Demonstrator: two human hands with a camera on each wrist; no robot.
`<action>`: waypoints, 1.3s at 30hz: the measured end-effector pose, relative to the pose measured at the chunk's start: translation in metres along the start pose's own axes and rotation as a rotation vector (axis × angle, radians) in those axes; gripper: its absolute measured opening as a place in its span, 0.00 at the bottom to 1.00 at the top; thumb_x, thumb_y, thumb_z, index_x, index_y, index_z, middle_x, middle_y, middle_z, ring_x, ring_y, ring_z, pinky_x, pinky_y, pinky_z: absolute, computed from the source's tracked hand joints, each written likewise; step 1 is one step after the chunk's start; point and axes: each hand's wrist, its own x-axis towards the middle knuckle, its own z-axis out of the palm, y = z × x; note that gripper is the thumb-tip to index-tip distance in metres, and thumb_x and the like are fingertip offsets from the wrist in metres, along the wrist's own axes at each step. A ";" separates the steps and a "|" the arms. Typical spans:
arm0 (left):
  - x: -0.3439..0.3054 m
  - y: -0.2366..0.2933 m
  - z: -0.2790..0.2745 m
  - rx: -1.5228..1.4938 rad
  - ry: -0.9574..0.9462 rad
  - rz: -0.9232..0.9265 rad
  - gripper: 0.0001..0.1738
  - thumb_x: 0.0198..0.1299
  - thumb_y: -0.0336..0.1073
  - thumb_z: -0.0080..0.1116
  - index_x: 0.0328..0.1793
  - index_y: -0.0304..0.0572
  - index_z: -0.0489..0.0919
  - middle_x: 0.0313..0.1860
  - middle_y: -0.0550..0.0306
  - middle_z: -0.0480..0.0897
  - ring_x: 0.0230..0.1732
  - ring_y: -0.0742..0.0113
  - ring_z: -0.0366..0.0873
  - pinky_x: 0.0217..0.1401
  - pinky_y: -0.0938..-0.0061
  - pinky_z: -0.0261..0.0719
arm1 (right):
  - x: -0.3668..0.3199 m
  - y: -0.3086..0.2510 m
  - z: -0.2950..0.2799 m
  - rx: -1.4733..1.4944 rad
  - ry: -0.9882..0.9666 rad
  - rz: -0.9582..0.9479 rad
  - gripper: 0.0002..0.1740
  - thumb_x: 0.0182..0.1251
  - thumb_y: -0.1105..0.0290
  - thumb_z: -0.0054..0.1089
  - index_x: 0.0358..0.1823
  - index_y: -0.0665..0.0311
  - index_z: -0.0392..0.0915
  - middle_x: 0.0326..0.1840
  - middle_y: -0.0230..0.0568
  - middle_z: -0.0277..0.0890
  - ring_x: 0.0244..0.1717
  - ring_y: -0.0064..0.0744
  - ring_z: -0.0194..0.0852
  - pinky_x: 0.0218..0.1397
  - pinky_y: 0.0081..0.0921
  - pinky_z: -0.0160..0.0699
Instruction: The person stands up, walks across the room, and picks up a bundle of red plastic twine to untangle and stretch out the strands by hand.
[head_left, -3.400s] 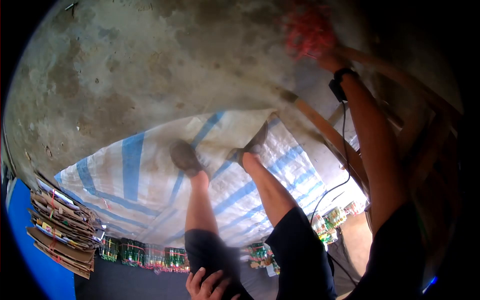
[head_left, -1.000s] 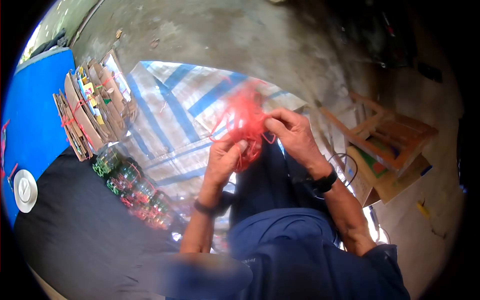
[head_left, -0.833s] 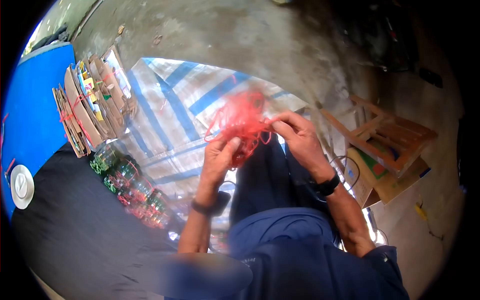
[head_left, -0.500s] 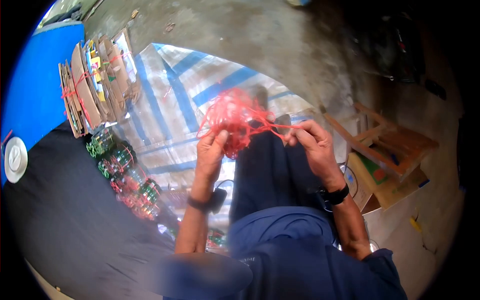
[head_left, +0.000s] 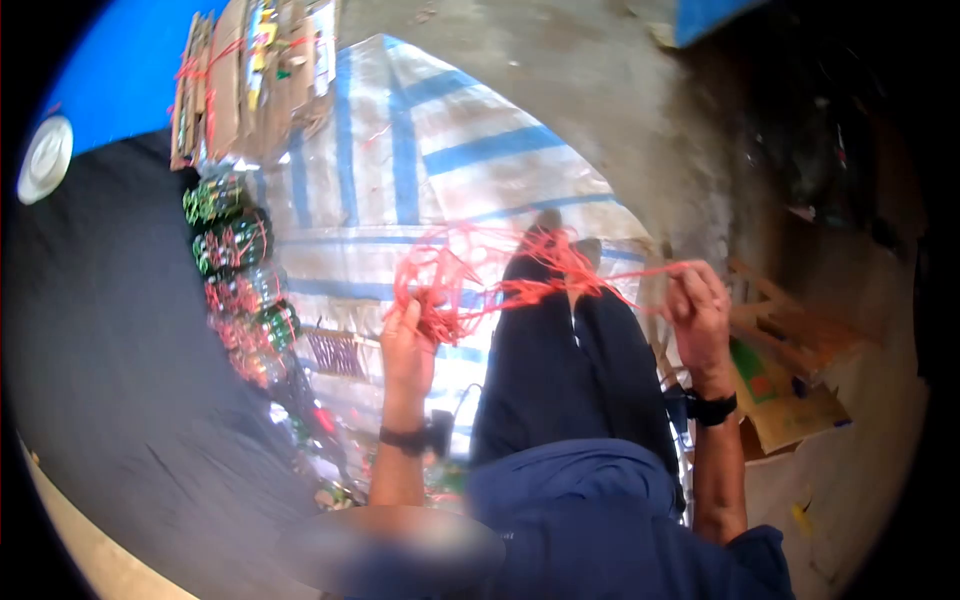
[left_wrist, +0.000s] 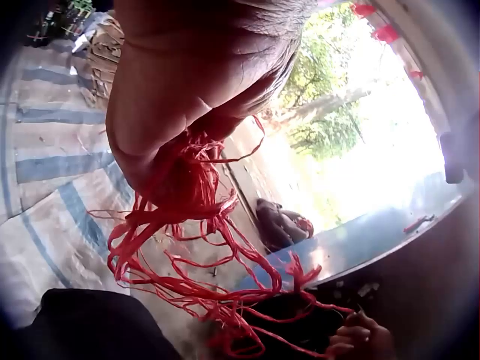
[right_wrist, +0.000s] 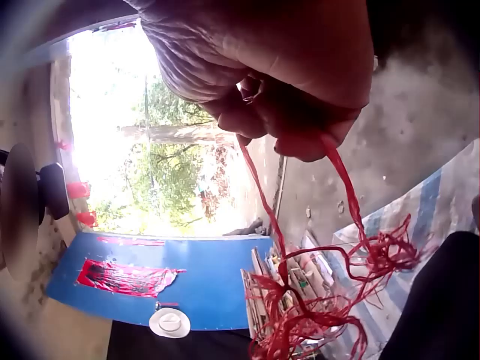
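Observation:
A tangle of red plastic twine (head_left: 440,290) stretches between the two hands above the person's legs. My left hand (head_left: 408,350) grips the bunched part, the thumb on top of it. In the left wrist view, loose loops of the twine (left_wrist: 202,232) hang below the curled fingers. My right hand (head_left: 698,325) pinches a strand and holds it taut out to the right. Two strands of the twine (right_wrist: 341,184) come out from under the fingers of the right hand (right_wrist: 292,97) in the right wrist view.
A white and blue striped sheet (head_left: 370,130) covers the floor ahead. Tied cardboard (head_left: 228,90) and bundled green bottles (head_left: 235,240) line its left side, beside black cloth (head_left: 110,330). A white hat (head_left: 47,160) lies near a blue board (head_left: 110,70). A wooden frame (head_left: 790,325) stands at right.
First the right arm reached far out with the red bundle. Then both hands came together at the twine; now the right hand has drawn away rightward, spreading the tangle. The view has turned.

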 end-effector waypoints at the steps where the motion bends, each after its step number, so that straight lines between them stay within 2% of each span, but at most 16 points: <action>1: -0.006 -0.007 -0.014 -0.046 -0.023 -0.017 0.16 0.81 0.38 0.51 0.68 0.38 0.77 0.54 0.46 0.88 0.51 0.57 0.89 0.55 0.57 0.91 | -0.002 0.003 0.000 0.012 0.021 0.011 0.10 0.84 0.68 0.54 0.46 0.67 0.80 0.23 0.22 0.61 0.23 0.13 0.55 0.31 0.20 0.65; 2: -0.018 -0.007 -0.010 -0.087 0.076 -0.040 0.16 0.81 0.38 0.52 0.67 0.39 0.78 0.52 0.47 0.88 0.50 0.57 0.89 0.56 0.56 0.90 | -0.004 0.005 -0.003 0.012 0.007 0.026 0.10 0.84 0.67 0.53 0.45 0.66 0.79 0.23 0.22 0.60 0.23 0.12 0.54 0.28 0.18 0.58; 7: -0.041 -0.024 -0.059 -0.274 0.177 -0.062 0.15 0.81 0.38 0.51 0.66 0.40 0.78 0.53 0.46 0.88 0.48 0.57 0.88 0.57 0.57 0.90 | -0.012 0.017 0.000 -0.003 -0.062 0.086 0.11 0.85 0.66 0.52 0.45 0.63 0.79 0.22 0.22 0.60 0.22 0.11 0.51 0.26 0.17 0.51; 10: -0.052 -0.032 -0.096 -0.334 0.249 -0.091 0.15 0.82 0.39 0.51 0.65 0.41 0.79 0.57 0.45 0.87 0.50 0.57 0.88 0.57 0.56 0.90 | -0.013 0.028 0.016 -0.126 -0.074 0.156 0.10 0.85 0.65 0.53 0.45 0.62 0.79 0.21 0.21 0.58 0.21 0.11 0.48 0.24 0.17 0.48; 15: -0.090 -0.045 -0.164 -0.429 0.295 -0.039 0.17 0.81 0.42 0.52 0.65 0.42 0.79 0.59 0.46 0.86 0.53 0.57 0.86 0.57 0.55 0.88 | -0.023 0.049 0.068 -0.312 -0.109 0.198 0.10 0.85 0.63 0.52 0.46 0.61 0.78 0.21 0.19 0.55 0.20 0.10 0.47 0.23 0.17 0.47; 18: -0.106 -0.044 -0.200 -0.523 0.347 0.007 0.16 0.80 0.43 0.55 0.64 0.44 0.79 0.52 0.53 0.86 0.51 0.58 0.85 0.55 0.56 0.87 | -0.024 0.059 0.107 -0.304 -0.186 0.214 0.10 0.85 0.64 0.53 0.47 0.61 0.78 0.21 0.18 0.54 0.20 0.10 0.46 0.22 0.18 0.45; 21: -0.134 -0.053 -0.237 -0.561 0.344 0.073 0.15 0.79 0.43 0.56 0.63 0.45 0.80 0.52 0.54 0.86 0.52 0.58 0.85 0.56 0.56 0.86 | -0.031 0.075 0.143 -0.349 -0.259 0.227 0.10 0.85 0.64 0.53 0.47 0.62 0.79 0.21 0.18 0.54 0.20 0.11 0.46 0.23 0.18 0.46; 22: -0.141 -0.054 -0.246 -0.628 0.383 0.094 0.17 0.79 0.42 0.56 0.62 0.38 0.80 0.51 0.50 0.84 0.52 0.56 0.84 0.59 0.59 0.85 | -0.035 0.080 0.152 -0.392 -0.271 0.203 0.11 0.85 0.65 0.53 0.47 0.64 0.79 0.20 0.18 0.55 0.20 0.11 0.47 0.24 0.18 0.47; 27: -0.188 -0.075 -0.271 -0.723 0.518 0.177 0.18 0.77 0.41 0.58 0.64 0.35 0.78 0.50 0.48 0.85 0.54 0.56 0.84 0.60 0.58 0.85 | -0.040 0.102 0.179 -0.381 -0.367 0.319 0.10 0.85 0.65 0.53 0.47 0.62 0.79 0.22 0.18 0.54 0.20 0.10 0.47 0.23 0.17 0.45; 29: -0.207 -0.088 -0.274 -0.731 0.538 0.211 0.14 0.78 0.42 0.57 0.61 0.44 0.81 0.52 0.55 0.87 0.53 0.59 0.86 0.57 0.61 0.86 | -0.040 0.107 0.184 -0.429 -0.390 0.343 0.10 0.85 0.66 0.52 0.47 0.62 0.79 0.22 0.18 0.55 0.21 0.11 0.48 0.24 0.16 0.46; 31: -0.228 -0.102 -0.270 -0.763 0.589 0.247 0.13 0.78 0.42 0.57 0.60 0.45 0.82 0.51 0.55 0.88 0.50 0.59 0.86 0.56 0.60 0.86 | -0.034 0.112 0.185 -0.441 -0.437 0.399 0.10 0.85 0.66 0.52 0.47 0.63 0.79 0.22 0.18 0.54 0.22 0.11 0.49 0.24 0.15 0.47; 33: -0.248 -0.122 -0.265 -0.895 0.672 0.227 0.12 0.78 0.42 0.57 0.58 0.45 0.83 0.49 0.55 0.88 0.49 0.60 0.87 0.55 0.59 0.87 | -0.036 0.111 0.194 -0.519 -0.491 0.428 0.11 0.85 0.66 0.53 0.47 0.65 0.79 0.22 0.17 0.55 0.22 0.11 0.48 0.26 0.17 0.48; 35: -0.265 -0.132 -0.255 -0.887 0.685 0.246 0.12 0.78 0.42 0.57 0.57 0.46 0.83 0.48 0.55 0.89 0.48 0.60 0.87 0.54 0.58 0.87 | -0.034 0.114 0.192 -0.559 -0.514 0.424 0.11 0.84 0.66 0.53 0.46 0.65 0.79 0.22 0.16 0.55 0.22 0.10 0.49 0.26 0.17 0.48; 37: -0.276 -0.157 -0.253 -0.922 0.783 0.185 0.12 0.78 0.42 0.57 0.57 0.47 0.84 0.47 0.55 0.89 0.47 0.59 0.87 0.53 0.56 0.86 | -0.032 0.111 0.192 -0.748 -0.571 0.412 0.11 0.83 0.65 0.53 0.44 0.65 0.79 0.22 0.16 0.55 0.23 0.09 0.49 0.26 0.18 0.48; 39: -0.285 -0.178 -0.253 -0.966 0.750 0.227 0.12 0.77 0.43 0.58 0.56 0.47 0.84 0.47 0.55 0.89 0.47 0.58 0.86 0.56 0.55 0.85 | -0.037 0.113 0.198 -0.825 -0.607 0.381 0.12 0.82 0.64 0.54 0.43 0.64 0.80 0.22 0.15 0.56 0.23 0.09 0.49 0.26 0.18 0.48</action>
